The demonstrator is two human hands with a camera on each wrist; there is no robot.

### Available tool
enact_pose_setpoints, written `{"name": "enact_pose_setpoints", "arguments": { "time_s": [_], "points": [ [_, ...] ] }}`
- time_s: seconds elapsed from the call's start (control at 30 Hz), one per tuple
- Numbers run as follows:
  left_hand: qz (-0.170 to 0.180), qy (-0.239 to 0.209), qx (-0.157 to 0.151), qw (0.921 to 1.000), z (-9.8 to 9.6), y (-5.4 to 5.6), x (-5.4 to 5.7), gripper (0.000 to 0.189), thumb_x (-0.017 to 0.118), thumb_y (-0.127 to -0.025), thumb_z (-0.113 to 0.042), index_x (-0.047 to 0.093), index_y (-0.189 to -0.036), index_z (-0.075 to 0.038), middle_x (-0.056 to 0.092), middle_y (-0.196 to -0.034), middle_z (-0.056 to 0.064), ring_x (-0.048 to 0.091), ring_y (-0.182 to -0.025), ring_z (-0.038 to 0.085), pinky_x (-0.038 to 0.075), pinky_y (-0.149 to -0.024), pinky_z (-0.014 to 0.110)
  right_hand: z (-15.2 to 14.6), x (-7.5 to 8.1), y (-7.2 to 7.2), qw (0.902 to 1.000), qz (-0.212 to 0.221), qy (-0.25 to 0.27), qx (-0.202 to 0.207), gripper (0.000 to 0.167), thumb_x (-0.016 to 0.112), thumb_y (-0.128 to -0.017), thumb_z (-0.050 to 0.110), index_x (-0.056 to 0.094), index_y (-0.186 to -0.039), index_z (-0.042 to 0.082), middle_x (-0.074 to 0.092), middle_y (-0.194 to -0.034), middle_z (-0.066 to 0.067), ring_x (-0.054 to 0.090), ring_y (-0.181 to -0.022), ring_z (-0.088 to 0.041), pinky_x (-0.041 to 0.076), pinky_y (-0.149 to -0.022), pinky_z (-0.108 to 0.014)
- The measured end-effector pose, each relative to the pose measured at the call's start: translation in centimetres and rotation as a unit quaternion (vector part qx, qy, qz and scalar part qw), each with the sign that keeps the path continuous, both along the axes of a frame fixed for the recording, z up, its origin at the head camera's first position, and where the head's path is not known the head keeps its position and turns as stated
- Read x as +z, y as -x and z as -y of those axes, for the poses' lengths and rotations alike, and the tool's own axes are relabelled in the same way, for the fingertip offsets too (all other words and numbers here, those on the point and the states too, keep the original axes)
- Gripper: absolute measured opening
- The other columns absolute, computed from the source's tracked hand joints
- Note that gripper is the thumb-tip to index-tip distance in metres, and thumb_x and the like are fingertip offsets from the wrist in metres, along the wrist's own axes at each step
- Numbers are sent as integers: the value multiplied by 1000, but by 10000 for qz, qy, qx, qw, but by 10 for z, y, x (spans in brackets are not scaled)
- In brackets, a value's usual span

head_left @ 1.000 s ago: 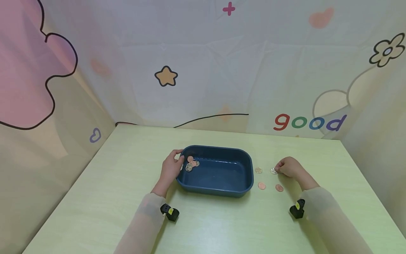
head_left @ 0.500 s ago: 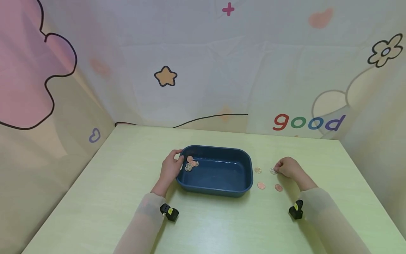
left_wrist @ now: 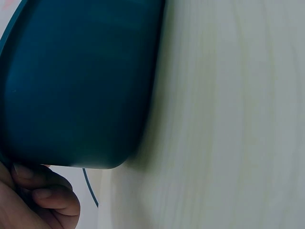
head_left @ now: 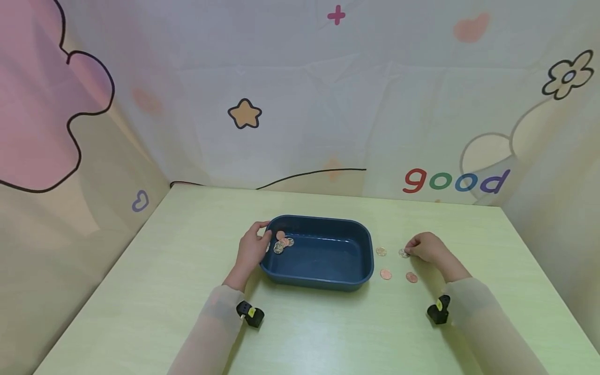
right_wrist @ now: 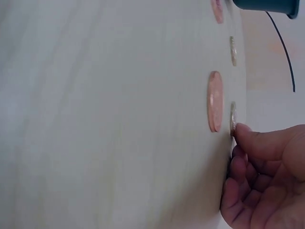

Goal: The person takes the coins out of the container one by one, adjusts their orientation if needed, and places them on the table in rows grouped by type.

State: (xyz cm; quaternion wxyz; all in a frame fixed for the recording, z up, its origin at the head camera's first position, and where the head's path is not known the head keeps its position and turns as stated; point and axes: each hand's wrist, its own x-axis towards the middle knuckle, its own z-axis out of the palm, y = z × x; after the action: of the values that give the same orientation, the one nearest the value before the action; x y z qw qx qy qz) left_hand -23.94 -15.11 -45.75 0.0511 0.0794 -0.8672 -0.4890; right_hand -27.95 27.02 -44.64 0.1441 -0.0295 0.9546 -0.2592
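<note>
A dark blue rectangular basin [head_left: 323, 284] stands mid-table, with several silver and copper-coloured coins [head_left: 281, 242] heaped at its left end. My left hand [head_left: 253, 247] grips the left rim, thumb over the edge; in the left wrist view its curled fingers [left_wrist: 57, 195] show below the basin's end. To the right of the basin my right hand [head_left: 426, 246] pinches the edge of a silver coin [head_left: 402, 253] lying on the table. The right wrist view shows the thumb [right_wrist: 259, 143] right at that coin, the other fingers curled beneath it.
Near the right hand lie a gold-toned coin [head_left: 382, 251] and two copper-coloured coins, one nearer the basin [head_left: 386, 274] and one nearer the wrist [head_left: 411, 277]. A printed cloth [head_left: 300, 104] hangs behind the pale table [head_left: 300, 333].
</note>
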Motion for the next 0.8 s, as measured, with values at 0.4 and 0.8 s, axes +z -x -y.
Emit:
{"name": "enact_pose_setpoints", "arguments": {
  "time_s": [0.4,0.8],
  "points": [
    [27,6,7,10000,-1,-2,1,40,54,-104,-20,59,-141,-7,45,-58,-6,42,-54,10,33,-54,24,-5,12,0,9965,392,683,-295,29,62,-101,17,64,-112,-9,60,-89,-8,53,-82,-20,46,-70,-27],
    [-23,13,9,10000,0,-1,1,39,55,-104,-20,59,-141,-7,42,-57,-6,41,-53,9,33,-54,24,7,62,6,9963,-294,793,158,37,61,-103,26,62,-116,-9,67,-107,-24,64,-97,-31,52,-80,-32]
  ]
}}
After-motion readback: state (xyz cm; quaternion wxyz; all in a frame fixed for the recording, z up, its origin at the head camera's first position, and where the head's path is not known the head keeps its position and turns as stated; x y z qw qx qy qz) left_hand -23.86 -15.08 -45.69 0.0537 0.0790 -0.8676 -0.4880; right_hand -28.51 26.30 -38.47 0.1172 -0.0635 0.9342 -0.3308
